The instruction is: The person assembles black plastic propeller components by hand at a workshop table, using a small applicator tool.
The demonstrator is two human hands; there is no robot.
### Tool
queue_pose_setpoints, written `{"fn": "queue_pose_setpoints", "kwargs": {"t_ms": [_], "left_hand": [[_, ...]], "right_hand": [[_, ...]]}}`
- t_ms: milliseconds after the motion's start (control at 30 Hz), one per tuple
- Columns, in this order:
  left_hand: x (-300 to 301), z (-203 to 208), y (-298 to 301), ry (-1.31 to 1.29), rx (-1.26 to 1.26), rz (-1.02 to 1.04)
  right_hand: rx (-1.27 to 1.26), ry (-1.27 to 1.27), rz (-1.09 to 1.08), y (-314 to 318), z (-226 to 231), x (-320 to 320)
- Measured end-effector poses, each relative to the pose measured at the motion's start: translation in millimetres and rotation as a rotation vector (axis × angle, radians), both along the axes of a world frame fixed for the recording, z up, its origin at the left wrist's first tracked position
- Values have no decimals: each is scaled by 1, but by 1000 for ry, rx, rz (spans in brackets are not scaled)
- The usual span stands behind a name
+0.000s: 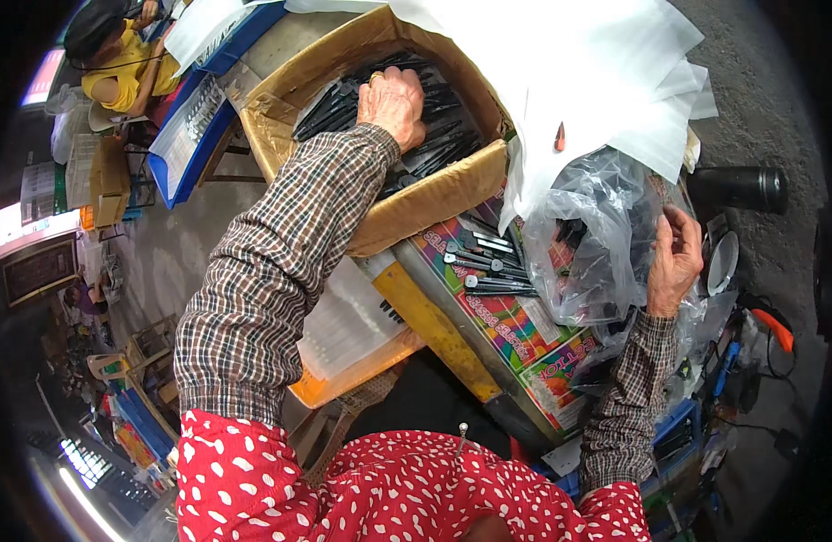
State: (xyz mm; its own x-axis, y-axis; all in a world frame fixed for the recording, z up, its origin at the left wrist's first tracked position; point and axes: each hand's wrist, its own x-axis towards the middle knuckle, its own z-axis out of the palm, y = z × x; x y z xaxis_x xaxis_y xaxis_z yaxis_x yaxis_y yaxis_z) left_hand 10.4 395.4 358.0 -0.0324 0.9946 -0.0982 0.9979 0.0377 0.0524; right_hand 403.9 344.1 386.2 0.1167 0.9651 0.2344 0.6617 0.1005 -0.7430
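My left hand (394,107) reaches into a brown cardboard box (438,214), fingers bent down and closed among slim black pen-like sticks (330,113). Its fingertips are hidden in the pile. Beside a clear plastic bag (606,289), my right hand (676,262) is held with its fingers loosely curled and apart, thumb near the bag's edge. Some dark pieces show through the bag's mouth. Between box and bag, several black sticks with round pale ends (493,266) lie in a loose bundle on a colourful printed surface (506,327).
White sheets (596,63) cover the far right, a small dark-tipped red piece (559,137) on them. An orange tray (321,388) with a translucent cover sits below the box. At right lies a black cylinder (741,189). A person in yellow (117,86) works at far left near blue trays (185,163).
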Motion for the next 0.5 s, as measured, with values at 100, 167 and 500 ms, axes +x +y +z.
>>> {"fn": "queue_pose_setpoints", "kwargs": {"t_ms": [100,167,500], "left_hand": [[-7,-2,3,-3,-1,18],[-10,0,5,16,-21,3],[-7,-4,4,-48,-67,7]], "right_hand": [[0,-6,21,-3,-1,0],[-7,7,24,-4,-3,0],[-33,79,40,-9,-6,1]]}}
